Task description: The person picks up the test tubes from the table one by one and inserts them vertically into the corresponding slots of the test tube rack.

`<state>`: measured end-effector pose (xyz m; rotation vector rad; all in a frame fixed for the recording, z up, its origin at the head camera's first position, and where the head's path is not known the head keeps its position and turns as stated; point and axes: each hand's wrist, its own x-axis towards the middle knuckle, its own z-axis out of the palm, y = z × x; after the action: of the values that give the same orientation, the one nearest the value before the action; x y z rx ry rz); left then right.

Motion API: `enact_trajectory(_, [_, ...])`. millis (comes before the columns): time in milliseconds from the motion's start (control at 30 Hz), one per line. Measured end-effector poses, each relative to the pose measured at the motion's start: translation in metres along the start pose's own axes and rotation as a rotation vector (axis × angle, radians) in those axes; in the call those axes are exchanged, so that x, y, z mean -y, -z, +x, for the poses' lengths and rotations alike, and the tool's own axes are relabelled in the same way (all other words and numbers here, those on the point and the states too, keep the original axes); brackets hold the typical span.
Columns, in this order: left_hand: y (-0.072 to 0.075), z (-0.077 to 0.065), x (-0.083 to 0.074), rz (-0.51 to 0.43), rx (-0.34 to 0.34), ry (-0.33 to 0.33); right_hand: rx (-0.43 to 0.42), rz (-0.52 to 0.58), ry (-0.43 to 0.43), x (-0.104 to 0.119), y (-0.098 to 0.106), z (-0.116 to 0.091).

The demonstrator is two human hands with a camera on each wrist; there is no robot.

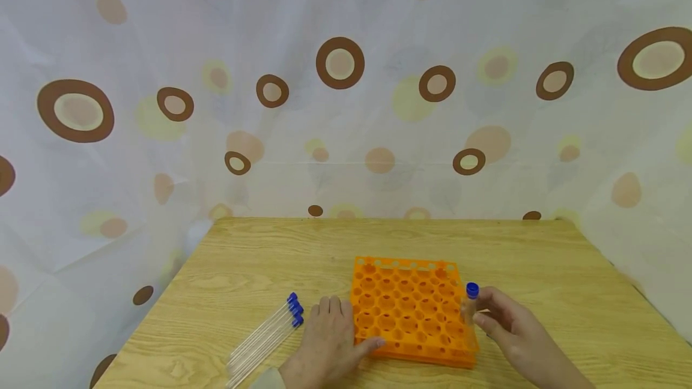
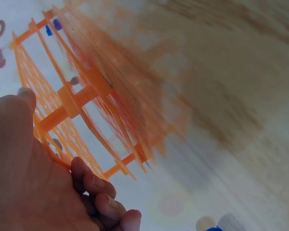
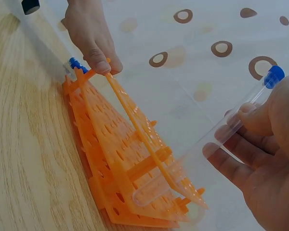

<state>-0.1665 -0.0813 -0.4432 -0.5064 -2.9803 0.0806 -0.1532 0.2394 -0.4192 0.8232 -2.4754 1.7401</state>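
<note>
The right hand is pinching a clear tube between the thumb and the fingers, not far under its blue cap. This tube is at the right edge of the orange rack, cap upward — whether its lower end touches the rack, I cannot tell. The left hand lies against the left side of the rack; its fingers are loose and not clenched, and the thumb rests over the front edge. The rack, with its rows of round holes, stands on the wooden worktop. To the left of this hand, some more capped tubes are lying side by side, slanted — their blue caps point away from the person. Behind hangs a pale cloth with brown rings.
</note>
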Motion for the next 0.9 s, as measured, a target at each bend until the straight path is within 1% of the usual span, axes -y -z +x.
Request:
enact_trajectory(100, [0.001,0.0,0.0,-0.006,-0.005,-0.005,-0.007,0.022,0.012,-0.001,0.001,-0.003])
enact_trajectory(267, [0.003,0.0,0.0,-0.029,-0.005,-0.004,-0.016,0.043,0.055,-0.004,0.003,-0.005])
enact_trajectory(400, [0.003,-0.001,-0.001,-0.045,0.002,-0.003,0.002,0.066,0.068,-0.005,0.004,-0.007])
enact_trajectory(500, [0.003,0.0,0.0,-0.05,-0.008,-0.003,0.018,0.091,0.09,-0.007,0.005,-0.006])
enact_trajectory(733, [0.002,0.0,0.001,-0.033,-0.036,-0.009,0.031,0.11,0.141,-0.012,0.007,-0.005])
enact_trajectory(800, [0.0,-0.001,0.002,-0.021,-0.029,-0.009,0.038,0.109,0.156,-0.015,0.007,-0.006])
enact_trajectory(900, [-0.001,0.0,0.001,-0.01,-0.017,-0.003,0.055,0.15,0.156,-0.017,0.008,-0.007])
